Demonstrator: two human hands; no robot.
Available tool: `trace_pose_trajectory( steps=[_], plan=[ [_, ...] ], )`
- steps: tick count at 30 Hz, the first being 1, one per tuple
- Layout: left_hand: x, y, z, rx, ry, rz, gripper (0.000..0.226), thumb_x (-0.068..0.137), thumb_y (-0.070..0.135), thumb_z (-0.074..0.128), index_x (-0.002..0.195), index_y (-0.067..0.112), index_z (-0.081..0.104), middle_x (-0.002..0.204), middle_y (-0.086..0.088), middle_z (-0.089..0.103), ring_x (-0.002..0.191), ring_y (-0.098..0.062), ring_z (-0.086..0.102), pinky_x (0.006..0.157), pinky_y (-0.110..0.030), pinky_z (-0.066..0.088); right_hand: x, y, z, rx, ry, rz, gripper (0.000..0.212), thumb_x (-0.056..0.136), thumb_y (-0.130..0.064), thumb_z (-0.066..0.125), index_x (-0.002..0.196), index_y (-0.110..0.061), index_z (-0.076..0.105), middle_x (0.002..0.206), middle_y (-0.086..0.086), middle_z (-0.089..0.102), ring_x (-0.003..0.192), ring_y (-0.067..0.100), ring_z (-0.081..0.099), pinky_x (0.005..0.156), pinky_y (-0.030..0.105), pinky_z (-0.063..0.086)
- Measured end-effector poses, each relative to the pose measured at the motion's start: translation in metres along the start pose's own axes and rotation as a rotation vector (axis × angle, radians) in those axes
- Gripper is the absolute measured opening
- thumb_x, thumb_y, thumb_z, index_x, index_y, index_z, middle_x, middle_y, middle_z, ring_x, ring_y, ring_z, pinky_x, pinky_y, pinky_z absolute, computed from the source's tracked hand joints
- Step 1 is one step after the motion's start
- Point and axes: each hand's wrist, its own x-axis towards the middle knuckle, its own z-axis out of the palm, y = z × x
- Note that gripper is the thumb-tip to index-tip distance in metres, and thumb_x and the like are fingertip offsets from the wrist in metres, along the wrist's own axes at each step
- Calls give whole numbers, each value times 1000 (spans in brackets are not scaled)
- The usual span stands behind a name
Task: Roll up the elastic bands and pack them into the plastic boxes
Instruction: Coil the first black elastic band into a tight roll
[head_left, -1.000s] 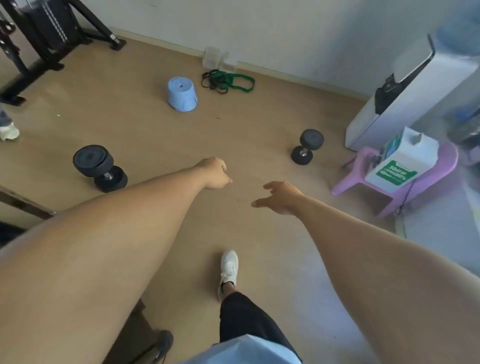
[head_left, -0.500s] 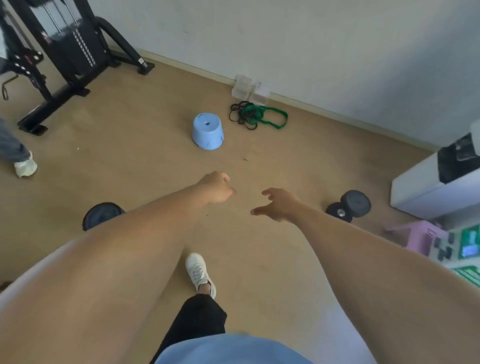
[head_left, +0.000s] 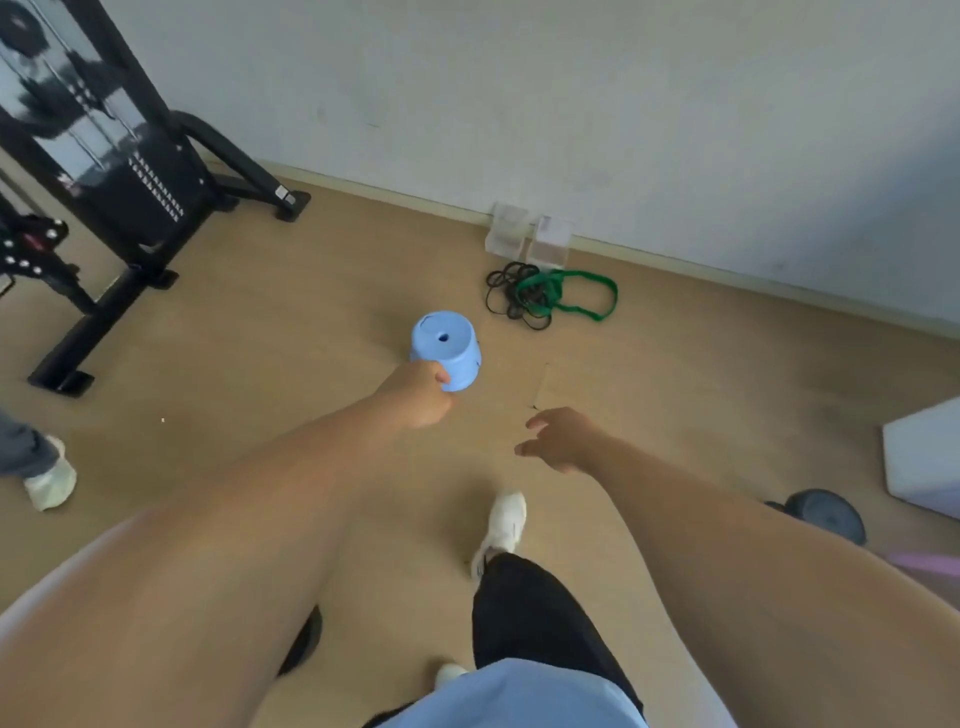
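A green elastic band (head_left: 576, 293) and a tangle of black bands (head_left: 511, 293) lie on the wooden floor near the wall. Just behind them two clear plastic boxes (head_left: 530, 239) stand against the skirting. My left hand (head_left: 418, 395) is curled shut with nothing visible in it, and it overlaps the near edge of a blue upturned stool (head_left: 447, 348) in the image. My right hand (head_left: 561, 439) hangs in the air with fingers spread and empty. Both hands are well short of the bands.
A black weight machine (head_left: 119, 171) fills the left. A dumbbell (head_left: 826, 514) lies at the right near a white appliance (head_left: 924, 457). Another person's shoe (head_left: 49, 480) is at the left edge. My white shoe (head_left: 501, 530) steps forward between my arms.
I have walked toward the wall: the bands, boxes and blue stool look closer and larger. The left dumbbell has slid out of sight behind my left arm. Both hands stay empty.
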Motion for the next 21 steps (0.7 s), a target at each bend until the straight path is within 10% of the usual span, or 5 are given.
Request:
trace_pose_trajectory(
  steps=[4, 21],
  plan=[
    [111, 11, -40, 98, -90, -8, 34, 97, 31, 65, 74, 28, 41, 94, 0, 48, 89, -19, 47, 67, -25, 37, 96, -36, -49, -28, -23, 5, 62, 91, -47, 70, 145, -21, 51, 141, 5, 58, 123, 24, 60, 94, 28, 46],
    [517, 185, -261, 176, -153, 79, 27, 95, 28, 63, 116, 13, 69, 113, -8, 71, 103, -26, 64, 87, -31, 49, 393, -183, -318, 64, 53, 84, 46, 97, -35, 64, 140, -20, 56, 134, 8, 63, 113, 26, 62, 87, 29, 48]
  ],
)
